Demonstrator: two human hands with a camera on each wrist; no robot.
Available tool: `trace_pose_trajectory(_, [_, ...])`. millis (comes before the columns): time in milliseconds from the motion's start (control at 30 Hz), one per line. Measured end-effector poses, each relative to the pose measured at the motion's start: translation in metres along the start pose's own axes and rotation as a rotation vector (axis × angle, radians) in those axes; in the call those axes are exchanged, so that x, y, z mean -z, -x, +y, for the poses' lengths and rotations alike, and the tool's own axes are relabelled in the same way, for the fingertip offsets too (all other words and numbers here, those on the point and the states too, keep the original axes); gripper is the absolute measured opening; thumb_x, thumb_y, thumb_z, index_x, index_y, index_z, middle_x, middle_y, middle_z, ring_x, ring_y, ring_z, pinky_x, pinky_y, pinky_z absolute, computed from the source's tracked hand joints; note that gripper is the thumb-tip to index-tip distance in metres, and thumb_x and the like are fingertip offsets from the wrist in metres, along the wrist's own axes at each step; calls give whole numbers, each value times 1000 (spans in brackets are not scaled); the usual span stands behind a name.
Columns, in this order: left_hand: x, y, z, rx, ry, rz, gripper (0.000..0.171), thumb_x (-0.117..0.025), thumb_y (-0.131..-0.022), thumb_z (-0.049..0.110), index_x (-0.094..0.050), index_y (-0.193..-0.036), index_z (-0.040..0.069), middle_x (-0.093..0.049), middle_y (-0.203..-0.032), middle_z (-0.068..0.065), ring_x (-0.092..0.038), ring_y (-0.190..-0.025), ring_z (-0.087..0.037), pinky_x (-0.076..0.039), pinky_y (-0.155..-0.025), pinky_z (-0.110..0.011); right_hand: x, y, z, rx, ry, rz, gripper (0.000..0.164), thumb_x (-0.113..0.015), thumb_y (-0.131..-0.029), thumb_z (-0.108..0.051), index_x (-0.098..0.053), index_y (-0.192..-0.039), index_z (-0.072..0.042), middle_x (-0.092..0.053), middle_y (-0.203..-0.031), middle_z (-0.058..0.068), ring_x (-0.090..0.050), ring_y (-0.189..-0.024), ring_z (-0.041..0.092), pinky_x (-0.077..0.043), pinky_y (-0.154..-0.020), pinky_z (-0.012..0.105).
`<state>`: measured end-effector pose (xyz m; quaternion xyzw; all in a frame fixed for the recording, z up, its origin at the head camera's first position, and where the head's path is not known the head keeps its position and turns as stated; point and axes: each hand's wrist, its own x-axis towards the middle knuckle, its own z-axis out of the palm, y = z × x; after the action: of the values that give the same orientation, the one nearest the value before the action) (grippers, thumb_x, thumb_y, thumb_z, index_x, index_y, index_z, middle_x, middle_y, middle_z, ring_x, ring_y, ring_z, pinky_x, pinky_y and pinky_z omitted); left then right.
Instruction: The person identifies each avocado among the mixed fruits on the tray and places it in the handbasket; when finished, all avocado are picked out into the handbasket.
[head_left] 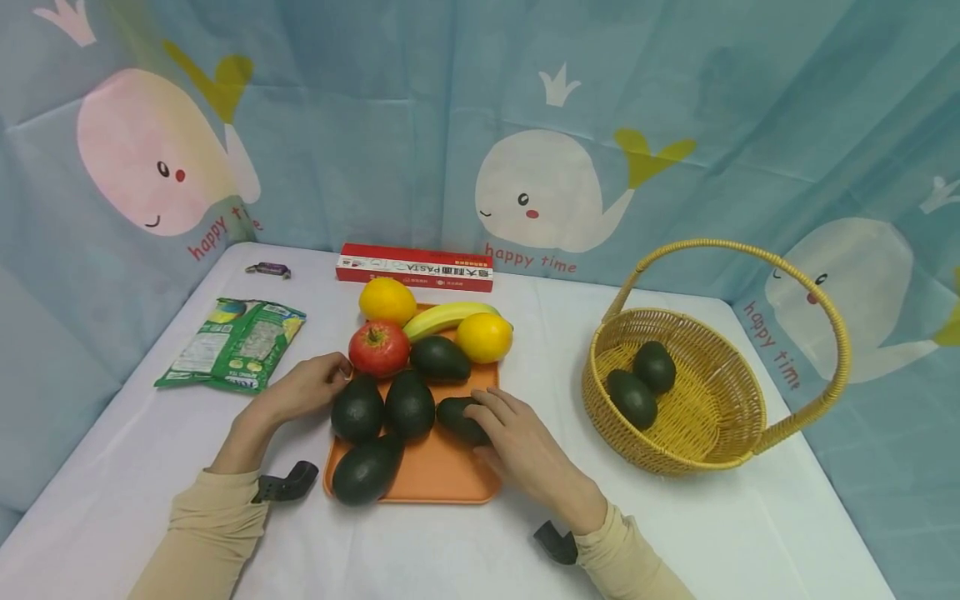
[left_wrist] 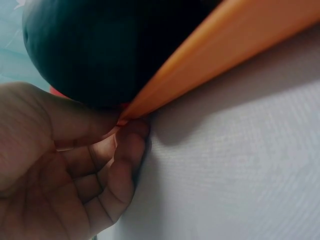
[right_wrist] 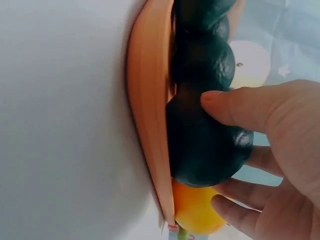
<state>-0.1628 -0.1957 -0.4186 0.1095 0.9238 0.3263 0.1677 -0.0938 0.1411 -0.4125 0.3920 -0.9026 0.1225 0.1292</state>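
Head view: your left hand (head_left: 306, 388) pinches the tray's (head_left: 442, 482) left edge; your right hand (head_left: 525, 443) grips an avocado (head_left: 457, 418) near the right.

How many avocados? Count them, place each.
7 avocados: five on the orange tray (one beside the banana, two mid-tray, one front-left, one in the right hand), two in the basket. None seems hidden.

Pale-blue, lightly creased fabric curtain (head_left: 420, 183) behind and along both sides of white-cloth-covered table (head_left: 540, 350). Printed on curtain: pink cartoon whale (head_left: 142, 137) at left, white cartoon whales (head_left: 540, 179) centre and right, yellow-green tails (head_left: 641, 158), small white crowns (head_left: 557, 90), red "happy time" lettering (head_left: 531, 257). Light soft.
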Motion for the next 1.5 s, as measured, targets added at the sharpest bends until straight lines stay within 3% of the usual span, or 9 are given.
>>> trace_pose_trajectory(233, [0, 0, 0, 2, -2, -4, 23, -51, -93, 8, -56, -111, -5, -58, -84, -9, -53, -77, -19, -43, -68, -30, 2, -1, -3, -24, -24, -10, 54, -82, -76, -15, -52, -121, -13, -53, -127, 5, -59, -103, 18, -52, -90, 32])
trace_pose_trajectory(367, [0, 0, -1, 7, 5, -8, 23, -51, -93, 8, -56, -112, -5, -58, -84, -9, -53, -77, -19, -43, -69, -30, 11, 0, 1, -109, -69, 33, 54, -80, -76, -18, -53, -122, -15, -54, -125, 3, -59, -104, 17, -54, -87, 31])
trace_pose_trajectory(600, [1, -2, 0, -15, 5, 2, 21, -51, -93, 8, -57, -109, -4, -57, -81, -7, -51, -75, -18, -41, -68, -30, 62, 11, 32, -334, -98, 278, 57, -78, -72, -16, -56, -123, -9, -58, -126, 11, -62, -109, 28, -53, -89, 44])
trace_pose_trajectory(767, [1, -3, 1, -13, 1, -2, 21, -51, -93, 8, -57, -110, -3, -58, -81, -7, -52, -76, -18, -42, -68, -30, 100, 31, 56, -537, -96, 386, 51, -72, -78, -12, -59, -127, -9, -56, -126, 17, -58, -110, 37, -49, -85, 56])
trace_pose_trajectory(867, [1, -3, 1, -12, -6, -3, 22, -51, -93, 8, -57, -111, -4, -58, -83, -8, -53, -77, -19, -43, -70, -30, 115, 40, 65, -672, -87, 341, 50, -66, -83, -14, -55, -132, -9, -56, -127, 19, -57, -110, 40, -48, -83, 59])
trace_pose_trajectory(1033, [1, -2, 1, 2, -3, -9, 24, -51, -93, 9, -56, -113, -4, -59, -85, -9, -53, -79, -19, -44, -70, -31, 123, 45, 74, -811, -55, 127, 51, -62, -88, -23, -49, -135, -6, -58, -128, 23, -59, -109, 43, -48, -83, 58])
trace_pose_trajectory(1200, [0, -1, 0, 15, 1, -14, 24, -52, -94, 9, -56, -113, -4, -59, -85, -9, -53, -79, -19, -44, -70, -30, 116, 44, 83, -818, -29, -50, 55, -61, -90, -28, -48, -139, -7, -55, -131, 26, -57, -113, 45, -46, -86, 59])
trace_pose_trajectory(1500, [0, -1, -2, -5, -6, 3, 23, -51, -93, 9, -57, -111, -4, -58, -83, -8, -53, -77, -19, -43, -70, -30, 105, 44, 88, -849, 18, -174, 57, -64, -89, -28, -45, -136, -2, -59, -121, 29, -62, -104, 45, -48, -82, 57])
